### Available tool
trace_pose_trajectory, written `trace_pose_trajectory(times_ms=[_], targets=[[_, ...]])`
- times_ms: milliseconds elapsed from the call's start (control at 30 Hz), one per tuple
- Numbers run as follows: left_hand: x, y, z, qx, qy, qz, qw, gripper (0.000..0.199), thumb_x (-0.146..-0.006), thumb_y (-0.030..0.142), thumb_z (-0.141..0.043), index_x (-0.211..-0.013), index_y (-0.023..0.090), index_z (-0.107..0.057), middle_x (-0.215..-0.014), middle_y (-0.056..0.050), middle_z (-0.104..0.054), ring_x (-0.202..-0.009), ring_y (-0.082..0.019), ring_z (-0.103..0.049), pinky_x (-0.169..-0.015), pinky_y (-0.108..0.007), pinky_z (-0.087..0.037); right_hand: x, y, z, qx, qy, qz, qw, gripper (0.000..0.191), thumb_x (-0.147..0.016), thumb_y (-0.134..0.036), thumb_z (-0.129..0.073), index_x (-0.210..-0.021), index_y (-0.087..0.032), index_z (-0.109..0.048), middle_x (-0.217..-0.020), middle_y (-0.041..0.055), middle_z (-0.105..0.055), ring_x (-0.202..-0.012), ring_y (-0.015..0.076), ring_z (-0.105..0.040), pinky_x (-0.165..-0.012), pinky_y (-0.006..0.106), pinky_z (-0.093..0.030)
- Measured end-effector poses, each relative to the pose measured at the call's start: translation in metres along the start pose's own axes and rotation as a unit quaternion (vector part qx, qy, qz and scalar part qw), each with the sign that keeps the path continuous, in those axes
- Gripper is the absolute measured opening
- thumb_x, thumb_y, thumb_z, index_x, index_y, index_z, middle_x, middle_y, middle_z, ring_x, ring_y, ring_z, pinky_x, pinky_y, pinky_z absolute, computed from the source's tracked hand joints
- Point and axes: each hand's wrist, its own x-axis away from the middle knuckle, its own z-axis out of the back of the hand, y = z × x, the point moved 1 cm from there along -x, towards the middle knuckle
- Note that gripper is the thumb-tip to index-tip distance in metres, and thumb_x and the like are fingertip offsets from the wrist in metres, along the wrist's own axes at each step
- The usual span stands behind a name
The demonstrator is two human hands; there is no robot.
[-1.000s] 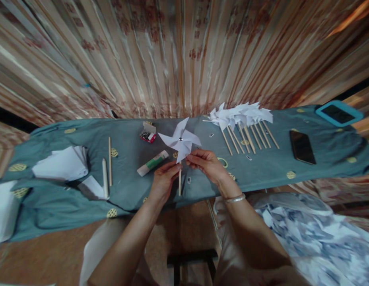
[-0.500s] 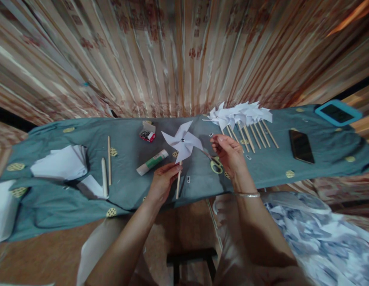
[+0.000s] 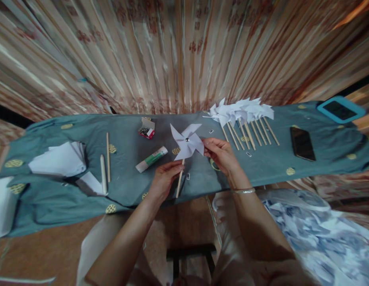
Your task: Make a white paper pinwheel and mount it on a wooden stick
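Note:
A white paper pinwheel [image 3: 189, 147] with a silver pin at its centre stands out over the middle of the table. My left hand [image 3: 163, 178] is closed around its wooden stick [image 3: 179, 184], just below the blades. At the right side, the pinched fingers of my right hand [image 3: 222, 155] meet the edge of one blade. Scissors with a yellow-green handle [image 3: 214, 165] lie mostly hidden beneath that hand. To the left are a green-and-white glue stick [image 3: 151, 159] and an open little red box of pins [image 3: 146, 129]. A small printed tag [image 3: 188, 176] lies beside the stick.
Several finished pinwheels [image 3: 247, 111] lie in a row at the back right. A phone [image 3: 303, 143] and a blue-framed device [image 3: 341, 109] lie farther right. Leftward are stacked white paper [image 3: 59, 159], a loose wooden stick [image 3: 108, 157] and a pale pointed rod [image 3: 103, 174].
My right hand has moved left and down to the pinwheel's blade. The blades have turned and shifted slightly right, while my left hand keeps its hold on the stick.

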Motion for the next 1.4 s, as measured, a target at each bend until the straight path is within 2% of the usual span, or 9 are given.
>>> trace_pose_trajectory(times_ms=[700, 1400], targets=[[-0.001, 0.002, 0.0, 0.011, 0.017, 0.003, 1.0, 0.034, -0.037, 0.025, -0.091, -0.065, 0.015, -0.076, -0.064, -0.002, -0.072, -0.062, -0.01, -0.061, -0.065, -0.022, -0.047, 0.007, 0.0, -0.012, -0.014, -0.039, -0.024, 0.999, 0.035, -0.049, -0.045, -0.089, -0.064, -0.018, -0.073, -0.049, -0.004, -0.058, -0.046, 0.0058, -0.048, -0.045, 0.02, -0.033], [0.0, 0.002, -0.001, 0.012, 0.013, -0.007, 1.0, 0.032, -0.041, 0.023, -0.091, -0.067, 0.015, -0.075, -0.065, -0.001, -0.071, -0.062, -0.011, -0.061, -0.067, -0.024, -0.047, 0.014, 0.005, -0.024, 0.018, -0.082, -0.041, 0.996, 0.033, -0.056, -0.047, -0.087, -0.066, -0.018, -0.073, -0.064, -0.0005, -0.07, -0.052, 0.0069, -0.051, -0.05, 0.022, -0.037]])
